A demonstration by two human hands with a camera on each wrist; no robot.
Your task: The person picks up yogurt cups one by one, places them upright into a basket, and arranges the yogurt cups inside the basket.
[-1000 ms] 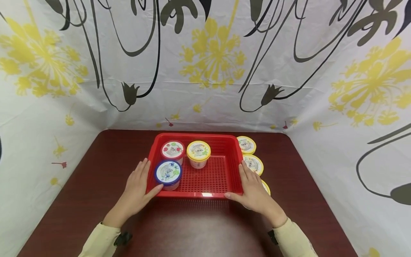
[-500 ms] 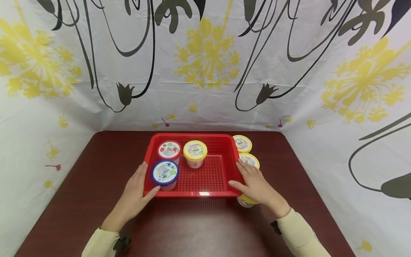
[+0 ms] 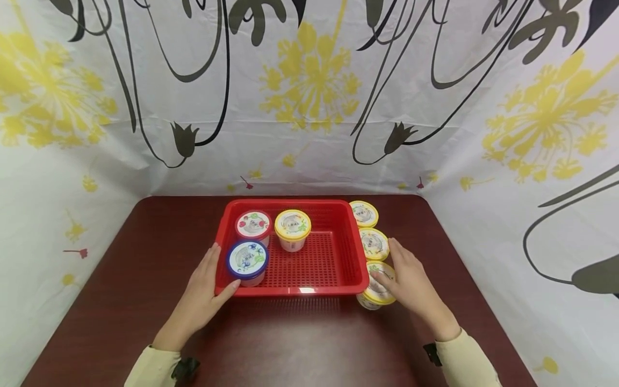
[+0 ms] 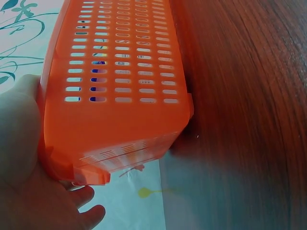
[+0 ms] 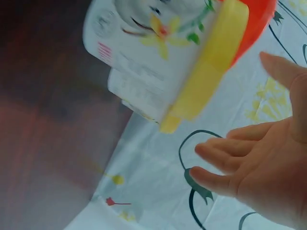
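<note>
A red plastic basket [image 3: 290, 291] with slotted walls stands on the table. Inside, on its left half, are a blue-lidded cup [image 3: 247, 259], a red-lidded cup [image 3: 253, 223] and a yellow-lidded cup [image 3: 293, 224]. My left hand [image 3: 198, 293] rests against the basket's front left corner, fingers extended along the outer wall and thumb at the front rim. Along the right wall outside stand three more yellow-lidded cups. My right hand [image 3: 413, 282] is beside the front one [image 3: 381, 297], fingers spread, thumb overlapping its lid. In the right wrist view the palm faces that cup [image 5: 153, 57], apart from it.
The other two yellow-lidded cups outside are a middle cup [image 3: 373, 244] and a back cup [image 3: 364, 213]. The dark red-brown table [image 3: 300, 344] meets a white patterned cloth [image 3: 300, 156] at its back and sides.
My right hand has come away from the basket's right side and moved right, over beside the front yellow-lidded cup, uncovering it. My left hand stays at the basket.
</note>
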